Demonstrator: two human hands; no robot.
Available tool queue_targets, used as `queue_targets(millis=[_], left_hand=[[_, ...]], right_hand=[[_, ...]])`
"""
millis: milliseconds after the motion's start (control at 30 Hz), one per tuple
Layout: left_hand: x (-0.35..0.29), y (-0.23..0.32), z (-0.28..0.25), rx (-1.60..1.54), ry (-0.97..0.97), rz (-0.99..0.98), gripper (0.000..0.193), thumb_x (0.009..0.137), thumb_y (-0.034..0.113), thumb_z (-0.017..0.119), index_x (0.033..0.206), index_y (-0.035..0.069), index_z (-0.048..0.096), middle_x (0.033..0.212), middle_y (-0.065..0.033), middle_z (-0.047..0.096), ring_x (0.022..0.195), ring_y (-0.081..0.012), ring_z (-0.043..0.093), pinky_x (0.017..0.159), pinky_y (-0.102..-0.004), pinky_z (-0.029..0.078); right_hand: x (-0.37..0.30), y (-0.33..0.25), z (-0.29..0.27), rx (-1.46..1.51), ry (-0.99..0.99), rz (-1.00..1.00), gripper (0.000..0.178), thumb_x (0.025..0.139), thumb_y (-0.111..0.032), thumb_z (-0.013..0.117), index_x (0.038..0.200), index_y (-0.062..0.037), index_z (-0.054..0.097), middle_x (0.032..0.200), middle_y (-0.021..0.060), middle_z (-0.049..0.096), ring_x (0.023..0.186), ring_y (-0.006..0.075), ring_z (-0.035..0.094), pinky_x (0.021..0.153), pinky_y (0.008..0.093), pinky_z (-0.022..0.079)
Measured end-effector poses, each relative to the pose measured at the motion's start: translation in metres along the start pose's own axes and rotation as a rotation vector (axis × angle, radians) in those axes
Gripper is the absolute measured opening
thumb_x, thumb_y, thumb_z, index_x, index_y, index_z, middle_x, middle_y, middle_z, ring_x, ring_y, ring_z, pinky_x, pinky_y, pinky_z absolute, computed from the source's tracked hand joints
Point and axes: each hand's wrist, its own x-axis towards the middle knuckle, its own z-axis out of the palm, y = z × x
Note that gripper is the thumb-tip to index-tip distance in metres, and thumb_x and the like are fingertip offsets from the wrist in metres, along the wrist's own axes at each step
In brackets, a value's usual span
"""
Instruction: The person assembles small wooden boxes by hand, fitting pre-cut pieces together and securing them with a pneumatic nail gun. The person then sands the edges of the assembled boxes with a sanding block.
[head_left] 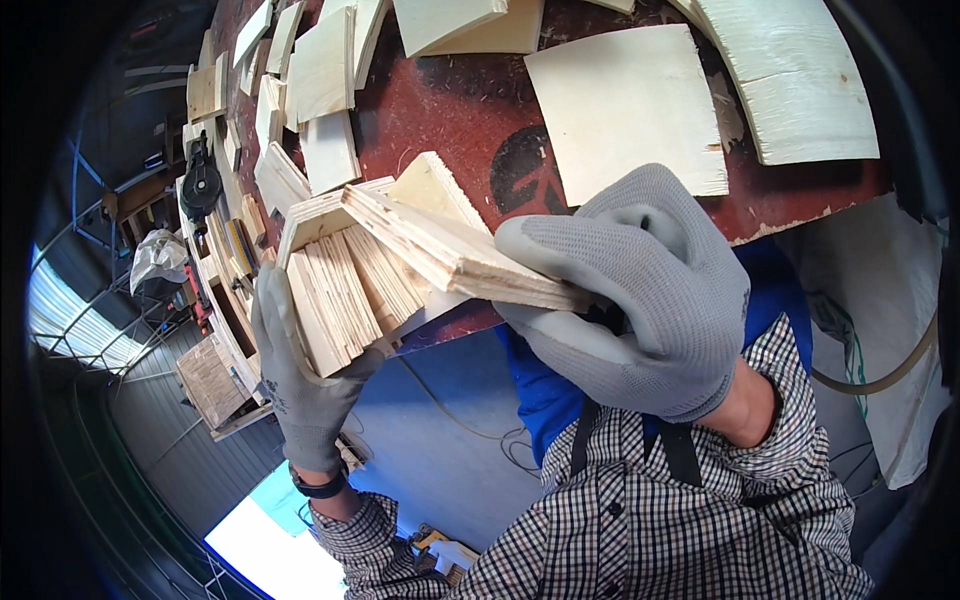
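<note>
Clearly, the right grip (655, 290) pinches pale plywood boards (450, 245); to its left, the left grip (300, 370), spread open, braces a plywood stack (335, 300) at the counter's (440, 110) edge.

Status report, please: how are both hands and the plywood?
Right hand gripping tilted plywood. Left hand against plywood stack. Square plywood panel beyond, on red tabletop.

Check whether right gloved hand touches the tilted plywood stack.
Touching: the head view shows the right gloved hand pinching the tilted plywood stack by its right end.
</note>
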Motion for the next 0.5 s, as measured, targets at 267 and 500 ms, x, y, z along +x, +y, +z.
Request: queue_targets(millis=[267, 500], left_hand=[[0.0057, 0.0048, -0.0043, 0.024, -0.034, 0.009, 0.124, 0.067, 0.054, 0.098, 0.163, 0.003, 0.037, 0.164, -0.0246, 0.043, 0.152, -0.0450, 0.040, 0.126, -0.0602, 0.036], [0.0028, 0.0000, 0.0003, -0.015, 0.038, 0.070, 0.122, 0.069, 0.057, 0.095, 0.162, 0.002, 0.041, 0.163, -0.0223, 0.046, 0.151, -0.0415, 0.044, 0.124, -0.0554, 0.036]], right_hand=[[-0.0002, 0.0004, 0.0012, 0.018, 0.007, 0.006, 0.051, 0.068, -0.015, 0.094, 0.116, -0.0038, 0.080, 0.087, 0.0059, 0.075, 0.076, 0.0165, 0.068, 0.063, 0.0275, 0.055], [0.0000, 0.0018, -0.0002, 0.021, -0.002, 0.013, 0.050, 0.069, -0.016, 0.094, 0.115, -0.0027, 0.080, 0.088, 0.0059, 0.076, 0.076, 0.0164, 0.068, 0.064, 0.0278, 0.055]])
